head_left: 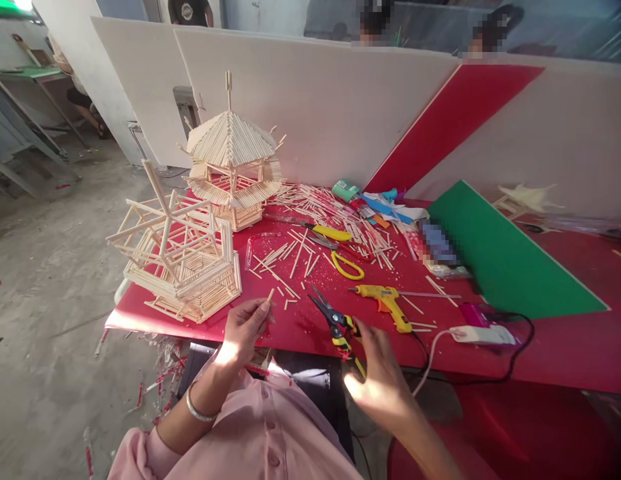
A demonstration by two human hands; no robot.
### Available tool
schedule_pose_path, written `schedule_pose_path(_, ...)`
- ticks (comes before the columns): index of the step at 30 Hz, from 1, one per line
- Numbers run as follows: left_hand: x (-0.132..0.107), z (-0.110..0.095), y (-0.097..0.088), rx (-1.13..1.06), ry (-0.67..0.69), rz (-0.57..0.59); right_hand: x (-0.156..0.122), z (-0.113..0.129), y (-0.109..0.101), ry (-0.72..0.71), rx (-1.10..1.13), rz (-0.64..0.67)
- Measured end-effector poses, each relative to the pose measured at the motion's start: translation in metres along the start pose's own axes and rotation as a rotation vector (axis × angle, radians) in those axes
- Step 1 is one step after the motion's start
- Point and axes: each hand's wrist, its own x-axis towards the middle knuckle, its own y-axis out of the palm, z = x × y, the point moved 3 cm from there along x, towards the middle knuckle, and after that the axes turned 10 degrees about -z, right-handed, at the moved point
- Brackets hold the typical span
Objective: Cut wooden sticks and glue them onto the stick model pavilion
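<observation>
My left hand (244, 328) pinches a short wooden stick (270, 294) at the near edge of the red table (565, 353). My right hand (377, 373) grips black-and-yellow cutters (335, 323), whose blades point up and left toward the stick. Just left of my left hand stands an unfinished stick frame model (180, 257). Behind it stands a finished stick pavilion (233, 160) with a ribbed roof. Loose sticks (310, 227) lie scattered over the table's middle.
A yellow glue gun (385, 301) lies right of the cutters, its cord running to a white plug strip (483, 333). Yellow-handled scissors (343, 257), a green board (500, 257) and white panels (320, 100) lie behind. People stand beyond the panels.
</observation>
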Motion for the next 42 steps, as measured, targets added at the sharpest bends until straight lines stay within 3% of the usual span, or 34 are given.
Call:
schedule_pose_path(4, -0.005, 0.001, 0.003, 0.060, 0.067, 0.042, 0.002, 0.030, 0.001, -0.119, 0.242, -0.002)
schedule_pose_path(8, -0.007, 0.000, -0.002, 0.089, 0.106, 0.031, 0.011, 0.044, 0.009, -0.114, 0.247, 0.083)
schedule_pose_path(13, -0.008, 0.000, -0.007, 0.171, 0.144, 0.040, 0.013, 0.051, 0.011, -0.146, 0.129, 0.127)
schedule_pose_path(20, -0.013, -0.015, -0.004, 0.384, 0.334, 0.089, 0.020, 0.058, 0.011, -0.246, 0.079, 0.152)
schedule_pose_path(29, -0.016, -0.028, -0.006, 0.559, 0.525, 0.130, 0.016, 0.052, 0.028, -0.259, 0.169, 0.203)
schedule_pose_path(33, -0.019, -0.030, -0.003, 0.589, 0.581, 0.126, 0.017, 0.051, 0.032, -0.255, 0.204, 0.141)
schedule_pose_path(39, -0.024, -0.031, 0.001, 0.546, 0.573, 0.113, 0.020, 0.049, 0.032, -0.268, 0.240, 0.107)
schedule_pose_path(42, -0.021, -0.025, -0.001, 0.513, 0.420, 0.114, 0.020, 0.047, 0.030, -0.251, 0.251, 0.149)
